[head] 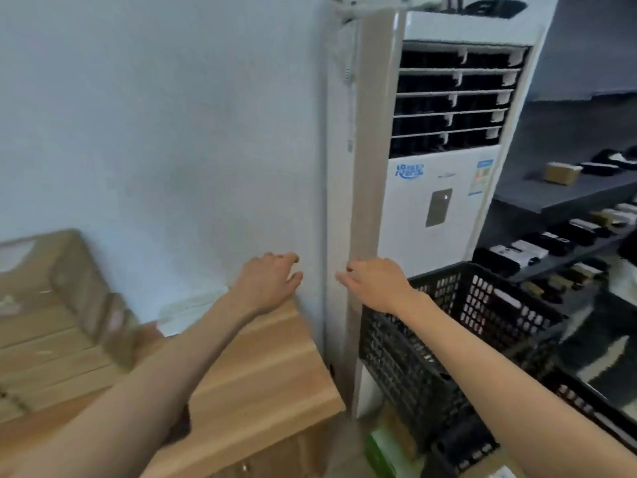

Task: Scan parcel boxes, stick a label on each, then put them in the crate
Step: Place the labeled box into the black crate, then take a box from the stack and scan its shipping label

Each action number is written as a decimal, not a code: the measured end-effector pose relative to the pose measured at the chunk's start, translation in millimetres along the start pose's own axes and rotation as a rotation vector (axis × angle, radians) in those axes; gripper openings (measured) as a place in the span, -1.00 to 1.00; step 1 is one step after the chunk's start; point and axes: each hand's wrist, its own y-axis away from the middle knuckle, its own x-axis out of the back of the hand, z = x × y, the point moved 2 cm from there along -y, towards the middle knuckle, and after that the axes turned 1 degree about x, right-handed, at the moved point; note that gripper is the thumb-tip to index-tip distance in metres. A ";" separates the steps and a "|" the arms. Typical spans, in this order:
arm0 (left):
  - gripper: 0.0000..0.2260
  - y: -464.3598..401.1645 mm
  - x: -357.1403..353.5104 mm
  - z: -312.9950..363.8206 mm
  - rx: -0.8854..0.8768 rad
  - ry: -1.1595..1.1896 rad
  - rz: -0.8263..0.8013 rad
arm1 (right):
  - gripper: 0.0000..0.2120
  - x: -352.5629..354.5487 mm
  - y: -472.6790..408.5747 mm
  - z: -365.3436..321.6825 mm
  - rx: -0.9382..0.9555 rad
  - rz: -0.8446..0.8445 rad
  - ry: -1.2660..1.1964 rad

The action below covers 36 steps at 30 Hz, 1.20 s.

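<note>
Both hands out in front, empty. Left hand (267, 281) hovers over the far right corner of the wooden worktop (262, 370), fingers loosely curled and spread, nothing held. Right hand (375, 284) is level with it, just past the near-left rim of the black plastic crate (458, 326), fingers half open and pointing left toward the other hand; nothing in it either. A gap separates the two hands, in front of the wall and the edge of the standing air conditioner (437, 201). The parcel boxes (51, 326) lie well to the left of the left hand and nearer the body: a blurred stack of brown cardboard with tape and what looks like a pale label on top, resting on the worktop. Its long axis cannot be judged through the blur. The crate sits to the right, below and beside the right forearm, its inside mostly hidden. Judgement: the left hand is clearly the nearer to the boxes, the right to the crate; any next pick means reaching back left. No scanner or label roll is in view.
</note>
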 end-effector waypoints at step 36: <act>-0.59 356.6 101.0 -637.4 0.712 -0.083 0.039 | -0.59 -97.7 -203.6 -727.6 0.603 -0.028 -0.154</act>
